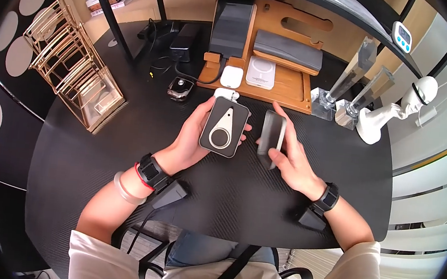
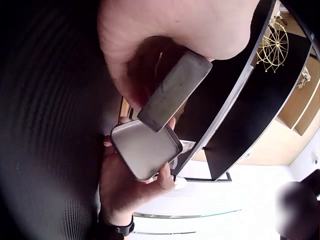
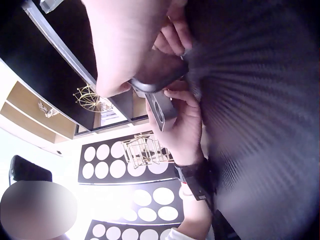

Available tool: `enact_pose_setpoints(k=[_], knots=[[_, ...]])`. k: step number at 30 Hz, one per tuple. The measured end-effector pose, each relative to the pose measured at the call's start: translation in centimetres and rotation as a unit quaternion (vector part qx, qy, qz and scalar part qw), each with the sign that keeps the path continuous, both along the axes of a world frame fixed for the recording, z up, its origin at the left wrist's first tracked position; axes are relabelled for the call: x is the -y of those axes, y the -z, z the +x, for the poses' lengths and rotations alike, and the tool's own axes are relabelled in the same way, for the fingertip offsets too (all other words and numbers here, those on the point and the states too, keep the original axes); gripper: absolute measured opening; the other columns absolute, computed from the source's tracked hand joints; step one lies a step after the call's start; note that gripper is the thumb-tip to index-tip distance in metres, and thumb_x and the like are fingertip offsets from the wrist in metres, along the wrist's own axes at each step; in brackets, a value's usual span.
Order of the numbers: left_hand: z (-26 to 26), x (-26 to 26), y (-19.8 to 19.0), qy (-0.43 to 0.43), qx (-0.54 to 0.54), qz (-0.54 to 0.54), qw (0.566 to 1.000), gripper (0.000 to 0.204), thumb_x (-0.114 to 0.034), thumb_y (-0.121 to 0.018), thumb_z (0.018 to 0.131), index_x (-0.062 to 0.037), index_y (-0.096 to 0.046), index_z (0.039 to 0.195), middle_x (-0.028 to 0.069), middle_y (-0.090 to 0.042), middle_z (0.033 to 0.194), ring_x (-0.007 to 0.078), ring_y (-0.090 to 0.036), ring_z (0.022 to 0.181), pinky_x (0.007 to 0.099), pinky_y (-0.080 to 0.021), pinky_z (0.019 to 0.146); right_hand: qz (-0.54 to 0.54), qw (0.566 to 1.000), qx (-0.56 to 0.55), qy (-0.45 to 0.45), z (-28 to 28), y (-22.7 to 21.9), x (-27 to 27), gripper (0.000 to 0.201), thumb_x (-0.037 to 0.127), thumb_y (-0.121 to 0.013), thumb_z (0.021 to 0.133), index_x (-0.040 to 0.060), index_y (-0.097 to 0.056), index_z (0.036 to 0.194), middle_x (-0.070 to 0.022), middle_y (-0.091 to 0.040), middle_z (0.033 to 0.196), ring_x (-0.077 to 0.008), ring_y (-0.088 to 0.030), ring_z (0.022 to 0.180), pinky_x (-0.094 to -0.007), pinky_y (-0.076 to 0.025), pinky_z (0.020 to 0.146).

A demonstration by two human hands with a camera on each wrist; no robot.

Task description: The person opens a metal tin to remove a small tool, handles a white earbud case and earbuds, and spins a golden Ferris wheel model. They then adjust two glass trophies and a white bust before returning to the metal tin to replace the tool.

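Observation:
My left hand (image 1: pixel 186 142) grips a shallow dark box (image 1: pixel 239 120) from beneath and the side, its face up. In its black insert lies a silver teardrop-shaped piece (image 1: pixel 227 119) with a ring at the wide end. To the right, my right hand (image 1: pixel 297 165) holds a metal lid (image 1: pixel 271 136) on edge by its sides, apart from the box in the head view. The left wrist view shows the lid's hollow grey inside (image 2: pixel 145 150) and the box's side (image 2: pixel 175 90). In the right wrist view the box (image 3: pixel 169 119) appears beyond the lid (image 3: pixel 157 75).
Behind the hands are a white earbud case (image 1: pixel 231 77), a wooden stand (image 1: pixel 292 92) with a phone (image 1: pixel 232 30), and a small black cube (image 1: pixel 180 88). A gold wire rack (image 1: pixel 74 71) is left; crystal trophies (image 1: pixel 355 69) and a white figurine (image 1: pixel 370 124) stand right.

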State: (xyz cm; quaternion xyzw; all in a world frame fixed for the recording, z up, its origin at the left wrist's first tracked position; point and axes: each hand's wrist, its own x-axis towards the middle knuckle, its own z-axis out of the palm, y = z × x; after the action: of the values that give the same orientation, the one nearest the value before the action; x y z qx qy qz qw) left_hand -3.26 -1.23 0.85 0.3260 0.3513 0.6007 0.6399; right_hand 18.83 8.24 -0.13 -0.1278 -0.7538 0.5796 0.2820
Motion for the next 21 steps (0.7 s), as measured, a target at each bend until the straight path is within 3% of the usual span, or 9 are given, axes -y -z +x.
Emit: enact_pose_setpoints(k=[3,4,6,7,12,14,15,17,21], knots=[[0.0,0.0,-0.3,0.004,0.005,-0.026,1.000,0.067,-0.051,-0.022,0.104,0.0014,-0.049,0.136,0.0156,-0.066,0.117,0.0213,-0.066,0.099,0.0324,-0.053,0.089,0.130,0.979,0.108,0.112,0.1,-0.5,-0.1,0.076,0.018,-0.067,0.088,0.0102,-0.029,0.153,-0.0094,-0.049,0.097,-0.0201,-0.047,0.083,-0.0345,-0.046,0.079],[0.2,0.0,-0.5,-0.002,-0.014,-0.038,0.999,0.068,-0.053,-0.023,0.104,0.0012,-0.049,0.137,0.0156,-0.066,0.116,0.0210,-0.066,0.098,0.0320,-0.053,0.089,0.130,0.979,0.107,0.111,0.0,-0.5,-0.2,0.076,0.018,-0.067,0.088,0.0102,-0.029,0.153,-0.0094,-0.049,0.097,-0.0201,-0.047,0.083,-0.0345,-0.046,0.079],[0.2,0.0,-0.5,-0.008,-0.032,-0.050,0.998,0.069,-0.054,-0.023,0.104,0.0010,-0.049,0.137,0.0156,-0.066,0.115,0.0207,-0.066,0.098,0.0316,-0.053,0.089,0.364,0.895,0.173,0.189,0.1,-0.4,-0.3,0.081,0.026,-0.072,0.085,0.0102,-0.030,0.153,-0.0127,-0.047,0.103,-0.0249,-0.045,0.093,-0.0376,-0.044,0.085],[0.1,0.0,-0.2,0.001,-0.018,-0.045,0.999,0.068,-0.053,-0.024,0.104,0.0006,-0.048,0.137,0.0152,-0.066,0.115,0.0209,-0.065,0.099,0.0320,-0.053,0.090,0.343,0.893,0.218,0.193,0.2,-0.8,-0.1,0.080,0.031,-0.071,0.085,0.0093,-0.033,0.151,-0.0151,-0.045,0.108,-0.0285,-0.043,0.099,-0.0405,-0.039,0.092],[0.2,0.1,0.1,0.003,-0.015,-0.043,0.999,0.065,-0.051,-0.023,0.105,-0.0010,-0.046,0.140,0.0142,-0.065,0.118,0.0210,-0.065,0.102,0.0333,-0.052,0.092,0.418,0.837,0.289,0.200,0.4,-0.3,0.1,0.071,0.037,-0.067,0.088,0.0079,-0.041,0.147,-0.0164,-0.046,0.112,-0.0286,-0.043,0.102,-0.0419,-0.034,0.095],[0.1,0.0,0.4,0.009,-0.009,-0.025,1.000,0.063,-0.050,-0.022,0.105,-0.0029,-0.044,0.142,0.0136,-0.063,0.122,0.0211,-0.063,0.107,0.0345,-0.051,0.095,0.529,0.776,0.232,0.254,0.2,0.0,0.4,0.063,0.032,-0.069,0.088,0.0081,-0.047,0.141,-0.0161,-0.046,0.113,-0.0295,-0.044,0.105,-0.0423,-0.035,0.094],[0.1,0.1,0.4,0.007,-0.009,-0.025,1.000,0.063,-0.050,-0.022,0.105,-0.0029,-0.044,0.142,0.0136,-0.063,0.122,0.0211,-0.063,0.107,0.0345,-0.051,0.095,0.530,0.776,0.231,0.253,0.1,-0.4,0.4,0.063,0.032,-0.069,0.088,0.0081,-0.047,0.141,-0.0161,-0.046,0.113,-0.0295,-0.044,0.105,-0.0423,-0.035,0.094],[0.3,0.2,0.5,0.005,-0.033,-0.021,0.999,0.061,-0.049,-0.024,0.106,-0.0046,-0.041,0.144,0.0113,-0.059,0.128,0.0199,-0.060,0.113,0.0348,-0.049,0.098,0.439,0.875,0.106,0.172,0.0,-1.7,0.6,0.050,0.026,-0.071,0.086,0.0094,-0.055,0.131,-0.0142,-0.047,0.112,-0.0305,-0.044,0.106,-0.0428,-0.037,0.093],[1.4,0.5,0.1,0.010,-0.110,-0.003,0.994,0.059,-0.050,-0.030,0.105,-0.0084,-0.037,0.146,0.0065,-0.048,0.141,0.0162,-0.049,0.127,0.0335,-0.041,0.106,0.381,0.921,0.074,0.047,-0.2,-1.4,2.2,0.041,0.022,-0.080,0.079,0.0112,-0.063,0.114,-0.0083,-0.046,0.103,-0.0266,-0.046,0.097,-0.0372,-0.041,0.088]])
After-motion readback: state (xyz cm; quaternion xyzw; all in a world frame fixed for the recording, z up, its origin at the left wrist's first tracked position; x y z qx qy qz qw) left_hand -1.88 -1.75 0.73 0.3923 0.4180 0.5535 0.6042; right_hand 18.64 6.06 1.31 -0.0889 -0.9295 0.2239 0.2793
